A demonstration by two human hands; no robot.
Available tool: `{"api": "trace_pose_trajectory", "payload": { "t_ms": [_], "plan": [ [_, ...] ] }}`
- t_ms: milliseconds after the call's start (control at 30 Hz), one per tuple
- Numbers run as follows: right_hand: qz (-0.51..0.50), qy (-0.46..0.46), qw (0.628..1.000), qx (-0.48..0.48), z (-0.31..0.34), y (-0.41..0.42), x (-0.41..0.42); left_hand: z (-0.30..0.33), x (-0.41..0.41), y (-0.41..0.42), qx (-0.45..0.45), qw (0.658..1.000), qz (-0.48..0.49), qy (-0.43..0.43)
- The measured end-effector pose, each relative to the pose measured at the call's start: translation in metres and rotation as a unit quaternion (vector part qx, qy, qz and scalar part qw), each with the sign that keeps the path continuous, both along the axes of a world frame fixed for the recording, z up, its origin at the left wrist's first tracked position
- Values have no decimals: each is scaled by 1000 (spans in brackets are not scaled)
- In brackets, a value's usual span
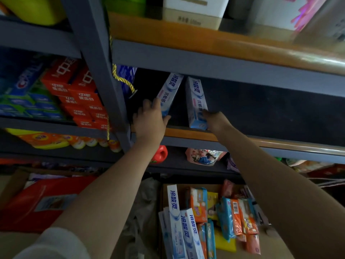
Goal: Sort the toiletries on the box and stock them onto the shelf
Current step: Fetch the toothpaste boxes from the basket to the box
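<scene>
Each hand grasps a white-and-blue toothpaste box on the shelf (186,132): left hand (149,118) the left box (169,92), right hand (216,119) the right box (196,101).

Both arms reach up into the dark middle shelf (242,141). The left hand (149,118) grips one white-and-blue toothpaste box (169,92), tilted, its far end leaning right. The right hand (216,118) holds a second toothpaste box (196,101) just beside it, its lower end on the shelf's wooden edge. Below, a cardboard box (276,238) holds more toothpaste boxes (179,221) and bright wrapped packets (235,215). Red cartons (82,94) fill the neighbouring bay at left.
</scene>
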State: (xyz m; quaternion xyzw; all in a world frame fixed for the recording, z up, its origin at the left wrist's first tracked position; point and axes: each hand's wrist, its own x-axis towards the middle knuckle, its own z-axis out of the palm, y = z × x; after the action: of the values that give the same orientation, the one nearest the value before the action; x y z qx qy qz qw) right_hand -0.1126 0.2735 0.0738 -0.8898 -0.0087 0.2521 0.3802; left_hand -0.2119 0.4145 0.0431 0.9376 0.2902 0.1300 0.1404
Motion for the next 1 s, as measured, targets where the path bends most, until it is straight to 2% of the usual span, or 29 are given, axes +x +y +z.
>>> {"api": "trace_pose_trajectory", "payload": {
  "t_ms": [200,267,400,533,633,700,800,867,1000],
  "plan": [
    [16,42,994,96,5,15,-4,-16,-15,2,11,998,-50,-28],
    [25,22,996,84,6,22,-5,-21,-22,2,17,996,-75,-43],
    [98,-23,995,2,-5,30,-8,-25,-33,3,21,991,-120,-58],
    [108,-23,994,-2,-6,40,-12,-22,-32,10,-7,992,-119,-47],
    [91,-47,994,-33,-12,48,-14,-18,-26,17,6,990,-143,7],
    [65,-63,995,-44,-17,53,-15,-15,-20,22,-28,987,-147,61],
    [60,-92,993,-48,-20,56,-17,-6,-15,29,-110,984,-131,50],
    [67,-103,992,-39,-20,58,-21,0,-13,32,-130,982,-130,43],
    [105,-132,985,-45,-21,63,-34,7,-19,32,-91,982,-143,84]
  ]
}}
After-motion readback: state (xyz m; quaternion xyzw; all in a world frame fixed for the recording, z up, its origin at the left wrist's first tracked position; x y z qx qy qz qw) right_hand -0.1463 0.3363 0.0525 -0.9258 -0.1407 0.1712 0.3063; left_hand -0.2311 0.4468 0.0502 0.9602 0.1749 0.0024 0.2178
